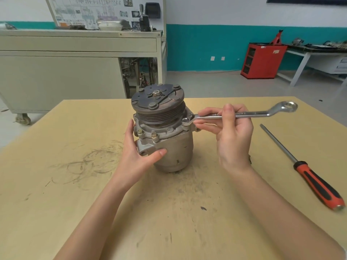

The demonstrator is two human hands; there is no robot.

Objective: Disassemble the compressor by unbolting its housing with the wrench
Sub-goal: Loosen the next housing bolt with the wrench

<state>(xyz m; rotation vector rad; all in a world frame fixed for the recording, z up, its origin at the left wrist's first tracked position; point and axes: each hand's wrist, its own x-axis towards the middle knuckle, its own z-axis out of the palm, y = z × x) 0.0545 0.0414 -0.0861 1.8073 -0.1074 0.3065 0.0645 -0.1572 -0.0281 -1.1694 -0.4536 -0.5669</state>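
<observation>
Both hands are at the compressor [169, 147], which stands upright near the middle of the counter [75, 147] with its dark pulley plate [157, 98] on top. At the left, the left hand [135, 156] holds the grey body. The thumb lies across the front and the other fingers go around the left side, where their tips are hidden. Above this thumb, two brass-coloured bolts [154, 135] sit in the front of the flange.

At the right side of the flange, the small ring end of the wrench [244, 114] rests on a flange ear. I cannot tell if it sits fully over a bolt head. From there the shank runs to the right, almost level, and the larger ring end is free in the air above the counter.

The right hand [231, 136] grips the shank close to the compressor. Its thumb crosses the front of the shank, and its fingers reach toward the compressor above and below it.

Further right, a screwdriver [309, 171] with a red and black handle lies on the counter, apart from the hand, with its tip pointing away from the person. Behind it, a red cabinet [262, 61] stands on the floor against the wall.
</observation>
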